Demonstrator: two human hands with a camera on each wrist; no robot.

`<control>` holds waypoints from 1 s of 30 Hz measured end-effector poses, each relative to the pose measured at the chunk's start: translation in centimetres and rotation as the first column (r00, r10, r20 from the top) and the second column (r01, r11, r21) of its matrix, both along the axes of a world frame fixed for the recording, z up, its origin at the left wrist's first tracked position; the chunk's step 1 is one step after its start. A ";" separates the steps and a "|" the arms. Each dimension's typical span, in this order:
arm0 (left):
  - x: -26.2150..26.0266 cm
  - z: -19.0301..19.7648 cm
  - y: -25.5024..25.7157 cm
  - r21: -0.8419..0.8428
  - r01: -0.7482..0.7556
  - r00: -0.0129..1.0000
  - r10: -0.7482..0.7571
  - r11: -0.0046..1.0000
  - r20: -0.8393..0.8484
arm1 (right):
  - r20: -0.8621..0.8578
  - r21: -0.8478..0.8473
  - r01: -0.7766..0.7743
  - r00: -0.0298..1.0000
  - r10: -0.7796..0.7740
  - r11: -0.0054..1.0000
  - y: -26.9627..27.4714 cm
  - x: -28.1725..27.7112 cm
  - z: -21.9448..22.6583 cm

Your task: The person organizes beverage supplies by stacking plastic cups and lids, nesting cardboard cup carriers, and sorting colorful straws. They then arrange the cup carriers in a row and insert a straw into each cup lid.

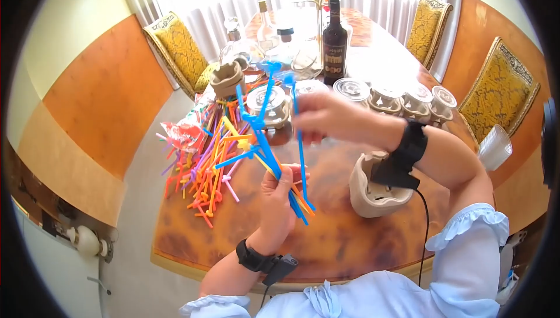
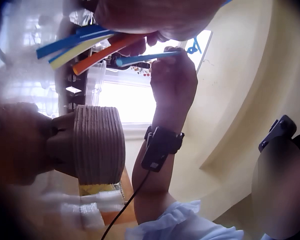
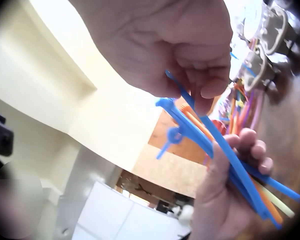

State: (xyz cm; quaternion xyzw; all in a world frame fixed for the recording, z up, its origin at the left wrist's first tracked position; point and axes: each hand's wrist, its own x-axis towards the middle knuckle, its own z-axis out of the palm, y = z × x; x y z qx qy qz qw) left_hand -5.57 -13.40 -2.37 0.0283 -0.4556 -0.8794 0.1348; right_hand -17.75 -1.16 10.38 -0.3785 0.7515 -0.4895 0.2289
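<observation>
Nearest, low in the head view: left hand [image 1: 279, 192], fingers curled round a bunch of straws [image 1: 274, 163] (mostly blue, with orange and yellow among them). Above it and a little farther, right hand [image 1: 326, 118], thumb and fingertips pinching a single blue straw [image 1: 299, 137] near its upper end.

Step in hand, by judgement: sorting blue straws out of the mix, with this one either being added to the bunch or drawn from it (cannot tell which). Next move calls for keeping the single straw parallel to the rest and a firm grip below, so the bunch does not splay or slip.

Single straw nearly upright, long axis running from far and high down toward the near fist, bent tip uppermost. Bunch fanned, lower ends poking out below the fist toward near right, tops leaning far left.

Left of the hands on the brown surface [image 1: 326, 242], a loose heap of coloured straws [image 1: 201, 160]. Right, a cardboard cup carrier [image 1: 373, 192].
</observation>
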 end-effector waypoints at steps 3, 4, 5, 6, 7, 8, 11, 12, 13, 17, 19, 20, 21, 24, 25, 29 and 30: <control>-1.5 -0.3 0.8 0.107 -0.030 1.000 0.030 0.994 0.008 | -0.380 -0.401 0.205 0.849 -0.366 0.893 1.9 -4.1 2.7; -1.9 -2.0 0.9 0.138 0.020 0.999 -0.015 0.990 -0.042 | -0.405 -0.411 0.280 0.796 -0.449 0.867 2.6 -6.0 3.4; -2.2 -3.0 1.0 0.165 0.072 0.994 -0.058 0.984 -0.090 | -0.399 -0.501 0.259 0.778 -0.486 0.826 2.7 -7.9 3.4; -1.8 -2.4 1.7 0.104 0.064 0.998 -0.061 0.992 -0.033 | -0.406 -0.495 0.302 0.748 -0.525 0.814 2.8 -9.7 3.2; -1.4 -2.3 1.7 0.105 0.072 0.997 -0.067 0.992 -0.046 | -0.411 -0.490 0.344 0.719 -0.560 0.801 2.8 -11.2 2.7; -1.1 -2.2 1.6 0.105 0.079 0.995 -0.073 0.991 -0.064 | -0.429 -0.470 0.352 0.710 -0.559 0.809 2.5 -12.3 2.1; -1.0 -2.5 0.4 0.120 0.118 0.991 -0.109 0.986 -0.079 | -0.467 -0.424 0.380 0.686 -0.558 0.822 1.9 -14.0 0.9; -0.9 -2.5 0.0 0.131 0.132 0.990 -0.122 0.983 -0.076 | -0.467 -0.418 0.391 0.682 -0.563 0.820 1.5 -14.2 0.6; -0.9 -2.4 -0.3 0.105 0.142 0.988 -0.135 0.984 -0.071 | -0.468 -0.411 0.401 0.678 -0.567 0.819 1.0 -14.4 0.3; -1.1 -1.9 -0.5 0.075 0.162 0.986 -0.158 0.984 -0.052 | -0.524 -0.303 0.368 0.706 -0.477 0.879 -0.1 -15.7 -1.1; -1.1 -2.0 -0.5 0.096 0.170 0.985 -0.166 0.981 -0.042 | -0.522 -0.257 0.360 0.730 -0.442 0.897 -0.6 -16.1 -1.8; -1.1 -2.0 -0.5 0.106 0.180 0.984 -0.177 0.978 -0.037 | -0.514 -0.227 0.361 0.745 -0.426 0.905 -0.7 -15.9 -2.1; -1.1 -1.9 -0.5 0.114 0.189 0.982 -0.186 0.975 -0.033 | -0.506 -0.198 0.360 0.759 -0.410 0.912 -0.9 -15.6 -2.3; -1.2 -2.1 -0.6 0.108 0.191 0.981 -0.186 0.976 -0.059 | -0.514 -0.088 0.369 0.779 -0.360 0.925 -1.3 -15.6 -4.3; -1.2 -2.0 -0.6 0.100 0.184 0.982 -0.179 0.978 -0.064 | -0.515 -0.006 0.382 0.791 -0.330 0.924 -1.3 -15.3 -4.7; -1.3 -2.0 -0.7 0.082 0.149 0.986 -0.142 0.985 -0.088 | -0.907 0.201 0.440 0.420 -0.003 0.875 0.6 -16.2 -5.5; -1.3 -2.1 -0.7 0.086 0.137 0.987 -0.130 0.987 -0.091 | -0.869 0.235 0.499 0.492 -0.050 0.834 0.9 -14.3 -3.7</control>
